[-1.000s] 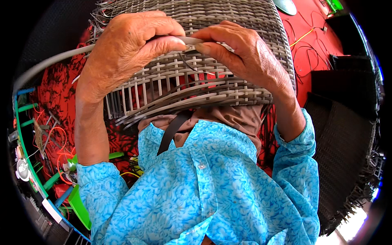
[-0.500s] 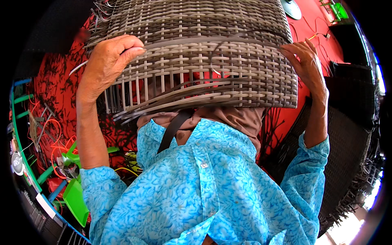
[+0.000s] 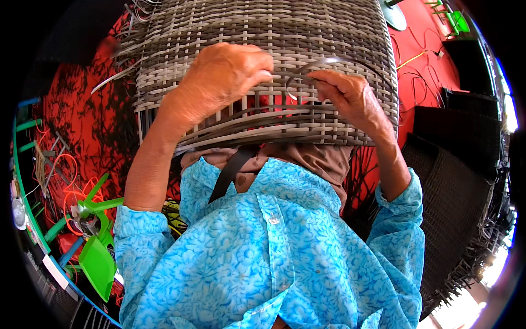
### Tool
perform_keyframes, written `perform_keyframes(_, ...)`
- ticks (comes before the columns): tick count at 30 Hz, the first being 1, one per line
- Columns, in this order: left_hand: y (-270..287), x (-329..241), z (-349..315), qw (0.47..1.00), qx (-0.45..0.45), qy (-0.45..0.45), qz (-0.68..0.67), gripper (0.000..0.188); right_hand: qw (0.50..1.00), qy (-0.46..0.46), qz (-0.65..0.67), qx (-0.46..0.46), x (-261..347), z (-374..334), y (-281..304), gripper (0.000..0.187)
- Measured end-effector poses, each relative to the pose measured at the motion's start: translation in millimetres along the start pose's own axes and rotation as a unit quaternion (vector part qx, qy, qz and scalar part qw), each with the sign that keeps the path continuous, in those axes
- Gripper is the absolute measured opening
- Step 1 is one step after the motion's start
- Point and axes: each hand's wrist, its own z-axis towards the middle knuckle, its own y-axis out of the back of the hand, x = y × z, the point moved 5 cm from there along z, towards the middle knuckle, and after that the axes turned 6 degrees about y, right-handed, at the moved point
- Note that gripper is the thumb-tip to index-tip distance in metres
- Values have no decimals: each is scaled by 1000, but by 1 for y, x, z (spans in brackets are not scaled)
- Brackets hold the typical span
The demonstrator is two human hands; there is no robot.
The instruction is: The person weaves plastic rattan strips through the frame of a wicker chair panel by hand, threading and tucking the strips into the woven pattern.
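A grey-brown woven wicker panel lies across my lap. Over it, my left hand pinches a dark flat weaving strip, thumb against fingers. My right hand is closed on the same strip a short way to the right. From there the strip's spare length curls in a loop above the weave. Below my hands is a gap in the panel where bare pale uprights and red floor show. Several loose dark strips run along the panel's near edge.
Loose strip ends stick out at the panel's upper left. Dark scraps litter the red floor. A green dustpan-like piece and orange cords lie at left. A dark woven panel stands at right, and a round base is at upper right.
Both hands have moved inward from the panel's sides toward its middle. The strip, stretched across the panel before, now spans a short gap between them and loops at the right.
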Motion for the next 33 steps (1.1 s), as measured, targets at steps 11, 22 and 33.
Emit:
perform_keyframes(11, -34, 18, -15, 906, -38, 267, -327, 17, 998, 5, 23, -50, -5, 10, -27, 18)
perform_keyframes(22, -115, 17, -71, 932, 31, 292, -211, 17, 978, -195, -60, 48, -33, -21, -60, 21)
perform_keyframes(33, -126, 24, -57, 908, 87, 350, -215, 18, 964, -252, -16, 82, -55, -17, -81, 25)
